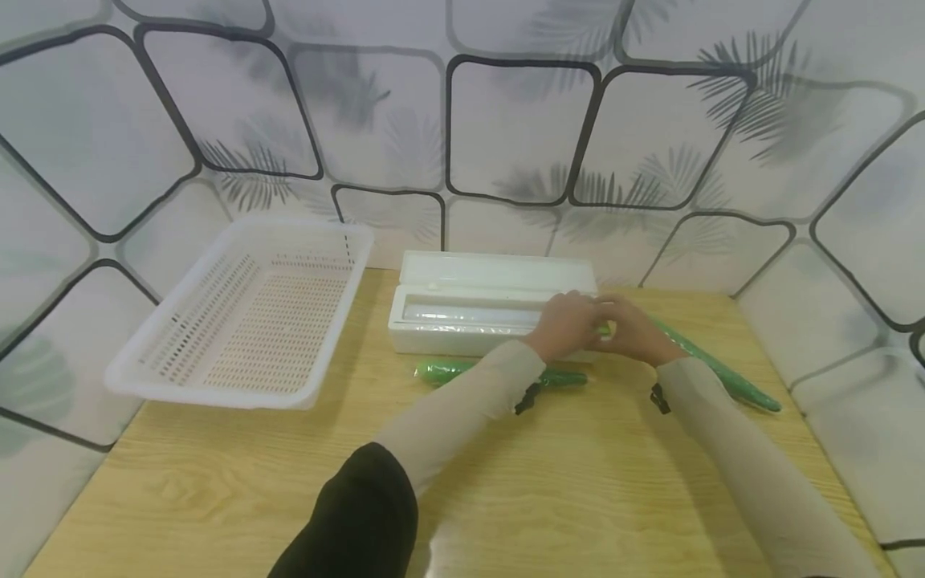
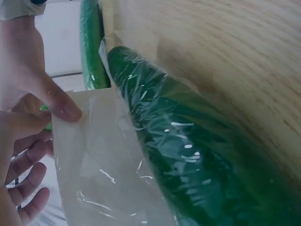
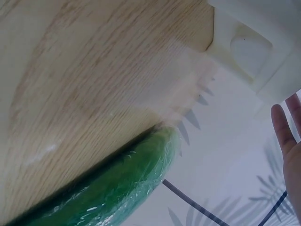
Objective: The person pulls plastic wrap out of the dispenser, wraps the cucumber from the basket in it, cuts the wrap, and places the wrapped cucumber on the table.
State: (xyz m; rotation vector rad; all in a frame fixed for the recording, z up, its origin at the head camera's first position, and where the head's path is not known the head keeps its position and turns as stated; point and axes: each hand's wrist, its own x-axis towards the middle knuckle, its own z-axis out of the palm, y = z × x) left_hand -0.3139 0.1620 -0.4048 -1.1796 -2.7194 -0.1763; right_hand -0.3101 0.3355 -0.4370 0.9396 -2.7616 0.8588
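A white cling film dispenser [image 1: 441,337] stands near the wall with its lid [image 1: 499,269] raised. Both hands meet at its right end. With its thumb on the front wall, my right hand [image 1: 636,329] grips that end. My left hand [image 1: 567,325] pinches a small bright green piece [image 2: 47,113] with thumb and forefinger; its other fingers [image 2: 35,179] are spread. Clear film hangs over the dispenser's front in the left wrist view. A film-wrapped cucumber [image 1: 444,371] lies in front, partly behind the left forearm. Another wrapped cucumber [image 1: 730,373] lies beyond the right wrist.
To the left, a white perforated basket [image 1: 311,385] stands on the wooden table [image 1: 217,482]. Patterned walls [image 1: 520,128] close off the back and both sides. The left forearm crosses above the nearer cucumber.
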